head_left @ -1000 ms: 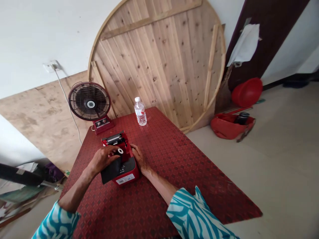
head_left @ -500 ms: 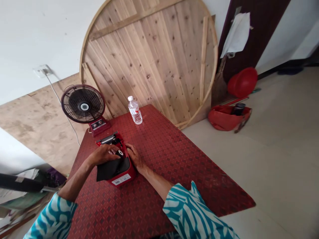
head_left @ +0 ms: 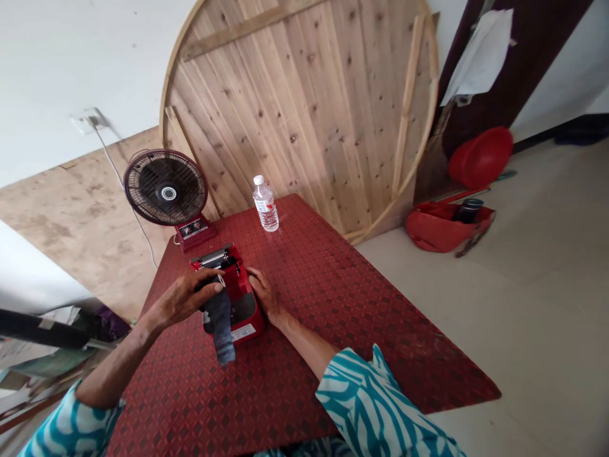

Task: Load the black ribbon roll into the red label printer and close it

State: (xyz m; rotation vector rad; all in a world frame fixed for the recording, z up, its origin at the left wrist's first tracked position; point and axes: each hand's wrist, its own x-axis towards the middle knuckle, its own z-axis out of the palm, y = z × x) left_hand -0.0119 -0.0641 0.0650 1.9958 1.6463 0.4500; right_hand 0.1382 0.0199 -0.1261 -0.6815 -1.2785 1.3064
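A small red and black printer sits on the table with its lid swung up at the far side. Over its left part, my left hand pinches a black ribbon roll with a white core end. A loose dark strip of the ribbon hangs down in front of the printer, partly covering its white label. My right hand grips the printer's right side, fingers curled at the edge. The roll's far part is hidden behind my left fingers.
The red patterned table carries a fan at the back left and a water bottle. A round wooden tabletop leans behind. On the floor at right lie a red bag and a red basin.
My left hand has lifted the ribbon roll from the printer's opening toward the left, and the dark strip now dangles at the front. My right hand keeps hold of the printer. The view has shifted slightly.
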